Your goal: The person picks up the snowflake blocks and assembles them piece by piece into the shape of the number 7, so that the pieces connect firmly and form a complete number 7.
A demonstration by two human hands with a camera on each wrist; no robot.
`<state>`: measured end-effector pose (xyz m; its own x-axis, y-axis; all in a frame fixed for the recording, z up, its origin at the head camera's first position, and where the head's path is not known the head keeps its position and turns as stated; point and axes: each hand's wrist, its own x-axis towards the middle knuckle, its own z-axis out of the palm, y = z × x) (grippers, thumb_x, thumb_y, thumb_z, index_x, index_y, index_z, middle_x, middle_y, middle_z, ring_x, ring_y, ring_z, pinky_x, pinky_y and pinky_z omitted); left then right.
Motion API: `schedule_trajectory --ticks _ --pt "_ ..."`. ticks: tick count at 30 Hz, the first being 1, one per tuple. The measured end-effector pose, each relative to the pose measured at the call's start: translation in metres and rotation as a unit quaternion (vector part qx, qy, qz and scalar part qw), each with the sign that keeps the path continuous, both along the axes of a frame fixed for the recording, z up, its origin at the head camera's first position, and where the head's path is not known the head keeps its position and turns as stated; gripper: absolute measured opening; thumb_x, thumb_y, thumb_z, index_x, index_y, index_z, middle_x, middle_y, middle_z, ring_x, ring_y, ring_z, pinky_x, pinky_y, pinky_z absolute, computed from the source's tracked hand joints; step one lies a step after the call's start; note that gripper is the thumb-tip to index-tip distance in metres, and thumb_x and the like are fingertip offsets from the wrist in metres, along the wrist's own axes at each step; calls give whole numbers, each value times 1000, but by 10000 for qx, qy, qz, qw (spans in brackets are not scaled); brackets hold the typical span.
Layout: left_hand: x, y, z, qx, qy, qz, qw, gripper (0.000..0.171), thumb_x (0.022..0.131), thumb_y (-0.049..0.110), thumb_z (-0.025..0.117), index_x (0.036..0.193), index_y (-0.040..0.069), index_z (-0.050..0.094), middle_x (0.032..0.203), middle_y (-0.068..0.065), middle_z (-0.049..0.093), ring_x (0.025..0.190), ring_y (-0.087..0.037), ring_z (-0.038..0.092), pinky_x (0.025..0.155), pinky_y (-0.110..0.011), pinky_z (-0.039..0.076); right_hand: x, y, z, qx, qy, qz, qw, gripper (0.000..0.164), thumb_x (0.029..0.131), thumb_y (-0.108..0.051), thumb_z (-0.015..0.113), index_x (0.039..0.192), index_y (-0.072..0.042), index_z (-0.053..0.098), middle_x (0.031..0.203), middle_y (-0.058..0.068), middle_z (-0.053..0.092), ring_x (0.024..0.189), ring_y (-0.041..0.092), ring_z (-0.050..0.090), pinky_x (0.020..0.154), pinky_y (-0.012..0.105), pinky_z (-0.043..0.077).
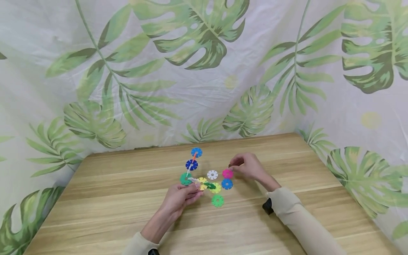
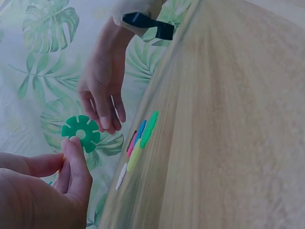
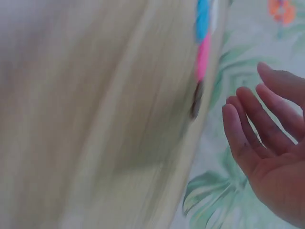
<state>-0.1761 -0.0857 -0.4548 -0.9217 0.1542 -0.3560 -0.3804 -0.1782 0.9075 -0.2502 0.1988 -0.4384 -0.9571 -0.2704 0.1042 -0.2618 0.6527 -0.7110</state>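
In the head view my left hand [image 1: 180, 198] pinches a chain of interlocked notched plastic discs near a yellow disc [image 1: 201, 183]. From there the chain runs up through a green disc [image 1: 186, 179] and a dark blue disc [image 1: 191, 165] to a blue disc [image 1: 196, 152]. A dark green disc [image 2: 71, 125] forms its near end, beside my left fingertips. My right hand [image 1: 250, 165] hovers over the table by a pink disc [image 1: 227, 174] and a brown disc [image 3: 197, 100]. Its fingers are loosely bent and hold nothing in the right wrist view.
On the wooden table [image 1: 127, 212] lie several loose discs: a white disc [image 1: 212, 174], a blue disc [image 1: 227, 184], a yellow-green disc [image 1: 216, 188] and a light green disc [image 1: 217, 200]. A leaf-patterned cloth [image 1: 197, 88] hangs behind the table.
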Motion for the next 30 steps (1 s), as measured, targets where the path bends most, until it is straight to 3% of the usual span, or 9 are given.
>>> schedule_trajectory --ticks 3,9,19,30 --pt "0 -2 0 -12 1 -64 10000 32 99 6 69 126 -12 64 96 -10 80 88 -17 79 85 -25 66 -15 7 -5 431 -139 -139 9989 19 89 -14 84 103 -3 78 96 7 78 89 18 70 81 32 59" --pt "-1 -3 -1 41 -4 -54 10000 32 100 6 69 126 -12 64 98 -12 80 88 -16 79 87 -26 66 -33 12 -13 951 -334 29 9949 33 87 -17 87 114 -2 76 105 13 76 98 24 69 91 44 60" --pt "-3 -3 -1 85 -3 -94 9999 31 101 6 68 126 -12 64 98 -11 80 89 -16 79 89 -28 66 -43 16 -14 970 -718 -21 9927 33 86 -18 87 113 -1 76 111 15 77 109 30 68 103 50 57" --pt "-2 -3 2 113 49 -68 9999 33 101 5 68 127 -13 63 97 -11 80 88 -16 78 88 -27 66 -39 14 -13 695 -841 -264 9937 25 85 -10 88 98 -1 68 90 10 70 83 18 61 74 27 52"
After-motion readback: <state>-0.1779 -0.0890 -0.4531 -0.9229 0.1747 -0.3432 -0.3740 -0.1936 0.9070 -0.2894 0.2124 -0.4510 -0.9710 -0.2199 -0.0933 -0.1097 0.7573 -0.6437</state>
